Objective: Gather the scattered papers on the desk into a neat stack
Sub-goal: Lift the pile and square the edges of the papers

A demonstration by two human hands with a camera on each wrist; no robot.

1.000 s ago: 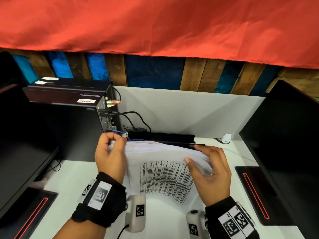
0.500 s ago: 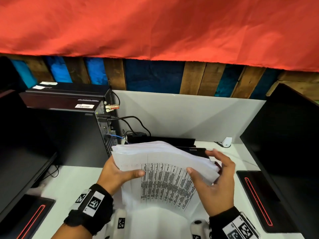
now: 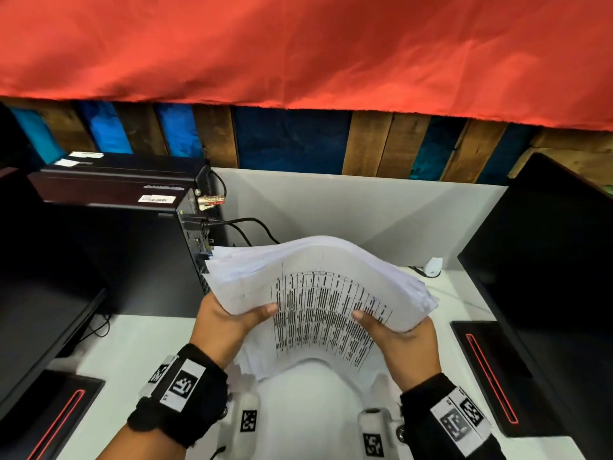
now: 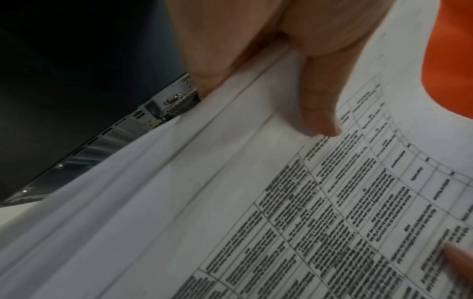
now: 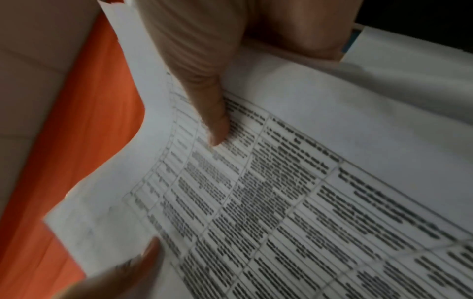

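Even, fairly bright light fills the head view, strongest on the red cloth (image 3: 298, 51) overhead and the white desk (image 3: 139, 346) — no hard glare. The black monitors (image 3: 550, 260) at both sides sink into near-featureless dark. Straight lines bow toward the edges from the wide lens. Both wrist views are dimmer and soft: the printed table on the papers (image 4: 332, 212) is smeared and unreadable, and the nearest fingers (image 5: 204, 85) are out of focus.

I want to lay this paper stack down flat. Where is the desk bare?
Bare white desk lies between the left monitor base and the left hand, and under the lifted paper stack. It is crowded behind, by the computer case and its cables.
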